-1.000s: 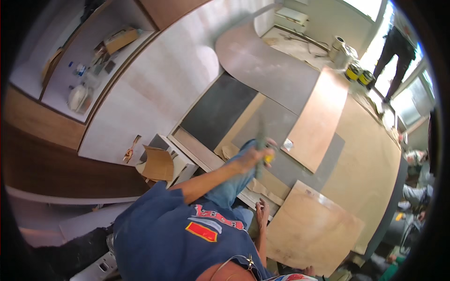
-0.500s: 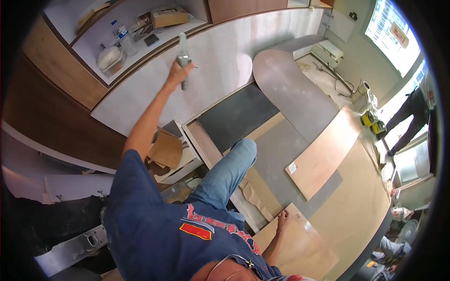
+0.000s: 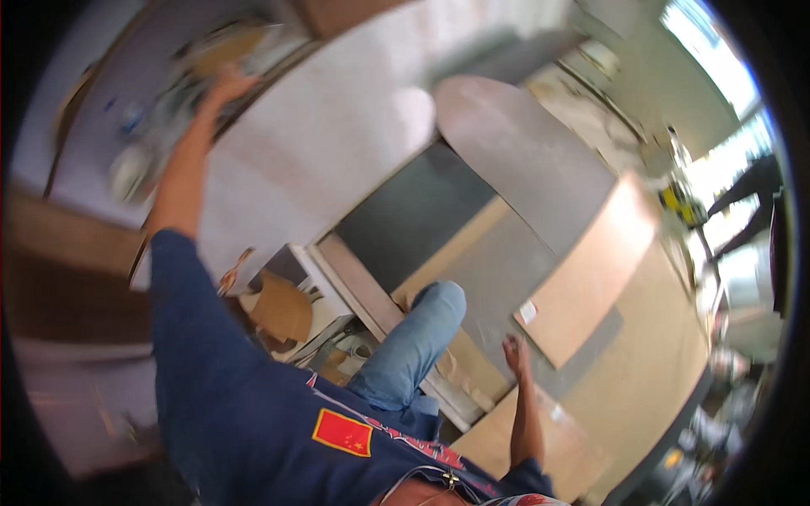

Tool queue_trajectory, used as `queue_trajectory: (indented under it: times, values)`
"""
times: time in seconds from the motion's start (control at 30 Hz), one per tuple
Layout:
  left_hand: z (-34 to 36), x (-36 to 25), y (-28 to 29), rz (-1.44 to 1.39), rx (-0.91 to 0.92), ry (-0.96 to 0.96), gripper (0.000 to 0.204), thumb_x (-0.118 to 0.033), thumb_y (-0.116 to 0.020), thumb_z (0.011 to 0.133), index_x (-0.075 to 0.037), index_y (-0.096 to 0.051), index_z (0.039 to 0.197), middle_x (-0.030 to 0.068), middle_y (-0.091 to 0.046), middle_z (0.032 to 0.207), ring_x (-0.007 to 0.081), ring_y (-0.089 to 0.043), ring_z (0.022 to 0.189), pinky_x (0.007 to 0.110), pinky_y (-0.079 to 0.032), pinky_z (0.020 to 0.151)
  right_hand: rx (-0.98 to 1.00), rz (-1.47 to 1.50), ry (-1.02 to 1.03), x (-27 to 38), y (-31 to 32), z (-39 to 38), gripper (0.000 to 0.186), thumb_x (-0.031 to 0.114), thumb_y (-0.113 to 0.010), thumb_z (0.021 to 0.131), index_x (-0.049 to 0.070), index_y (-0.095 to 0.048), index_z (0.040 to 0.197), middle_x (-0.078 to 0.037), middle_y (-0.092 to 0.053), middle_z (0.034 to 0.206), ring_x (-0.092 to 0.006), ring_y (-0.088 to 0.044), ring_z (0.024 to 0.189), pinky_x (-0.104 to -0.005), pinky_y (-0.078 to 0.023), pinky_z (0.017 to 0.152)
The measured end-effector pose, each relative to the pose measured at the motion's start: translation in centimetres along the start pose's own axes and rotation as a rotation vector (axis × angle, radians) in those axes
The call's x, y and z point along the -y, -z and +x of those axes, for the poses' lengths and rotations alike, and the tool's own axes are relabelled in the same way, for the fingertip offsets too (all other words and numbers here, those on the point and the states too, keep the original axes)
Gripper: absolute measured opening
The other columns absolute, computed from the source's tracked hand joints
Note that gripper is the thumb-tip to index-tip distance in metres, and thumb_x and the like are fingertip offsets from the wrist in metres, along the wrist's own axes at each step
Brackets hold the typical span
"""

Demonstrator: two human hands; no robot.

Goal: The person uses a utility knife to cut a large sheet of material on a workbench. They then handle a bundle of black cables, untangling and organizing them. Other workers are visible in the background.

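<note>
My left hand (image 3: pixel 229 84) reaches to the front edge of the shelf (image 3: pixel 291 59) at the upper left, beside a brown cardboard box (image 3: pixel 226 52). Blur smears its fingers, and no tool shows in it. My right hand (image 3: pixel 514 349) is loosely curled with nothing visible in it. It appears over the grey sheet (image 3: pixel 494 282), between a long wood-faced panel (image 3: pixel 591 266) with a white label and a smaller light-brown board (image 3: pixel 527 430). My bent knee (image 3: pixel 434 308) rests by the sheets' near edge.
A black panel (image 3: pixel 418 215) and a rounded grey-brown panel (image 3: pixel 523 135) lie farther off. An open drawer-like box (image 3: pixel 287 308) with cardboard stands left of my knee. Yellow-and-black containers (image 3: pixel 682 202) stand at the right, near another person's legs (image 3: pixel 747 194).
My left hand has moved left to the shelf; the grey-and-clear tool it held no longer shows. My right hand has lifted from the small board and moved away from me. The view has shifted.
</note>
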State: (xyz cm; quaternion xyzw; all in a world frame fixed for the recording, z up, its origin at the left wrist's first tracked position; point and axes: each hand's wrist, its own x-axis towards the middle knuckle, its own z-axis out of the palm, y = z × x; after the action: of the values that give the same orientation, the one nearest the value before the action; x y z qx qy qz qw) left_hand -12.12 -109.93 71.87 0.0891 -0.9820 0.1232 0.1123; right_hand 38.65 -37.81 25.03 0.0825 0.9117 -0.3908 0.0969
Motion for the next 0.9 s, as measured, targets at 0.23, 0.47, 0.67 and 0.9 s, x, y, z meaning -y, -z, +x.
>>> queue_trajectory:
  times: [0.23,0.47,0.67,0.9]
  values:
    - [9.6,13.5,-7.5,0.022,0.106,-0.120,0.081,-0.042,-0.067,0.087,0.009,-0.038,0.143,0.0286,-0.041,0.146,0.0389,-0.041,0.136,0.043,-0.031,0.113,-0.041,0.141,-0.305,6.3,9.8,2.1,0.035,0.022,-0.061,0.092,-0.001,-0.062,0.119,-0.019,-0.067,0.099,-0.0281,-0.067,0.086,-0.0367,-0.053,0.078]
    - [7.2,6.8,-6.4,-0.298,0.095,0.002,0.091,-0.063,-0.063,0.085,0.002,-0.040,0.145,0.0246,-0.039,0.149,0.0386,-0.036,0.138,0.044,-0.033,0.112,-0.033,0.451,-0.824,9.2,11.6,-7.6,0.037,0.022,-0.054,0.093,-0.003,-0.062,0.120,-0.012,-0.067,0.091,-0.0177,-0.064,0.076,-0.0328,-0.052,0.069]
    - [4.7,4.4,-2.1,0.000,0.038,0.072,0.086,-0.064,-0.064,0.083,-0.003,-0.045,0.141,0.0238,-0.045,0.142,0.0391,-0.043,0.131,0.045,-0.040,0.106,-0.081,0.567,-0.944,15.0,14.3,-10.5,0.042,0.027,-0.055,0.093,-0.004,-0.061,0.120,-0.010,-0.066,0.093,-0.0167,-0.064,0.076,-0.0303,-0.051,0.067]
    - [1.8,0.2,1.5,-0.135,-0.163,0.043,0.069,-0.053,-0.065,0.088,-0.007,-0.050,0.137,0.0239,-0.045,0.139,0.0408,-0.045,0.129,0.050,-0.040,0.104,-0.231,0.726,-1.054,18.5,17.4,-15.2,0.040,0.029,-0.056,0.096,-0.004,-0.063,0.117,-0.008,-0.067,0.097,-0.0151,-0.062,0.082,-0.0296,-0.051,0.070]
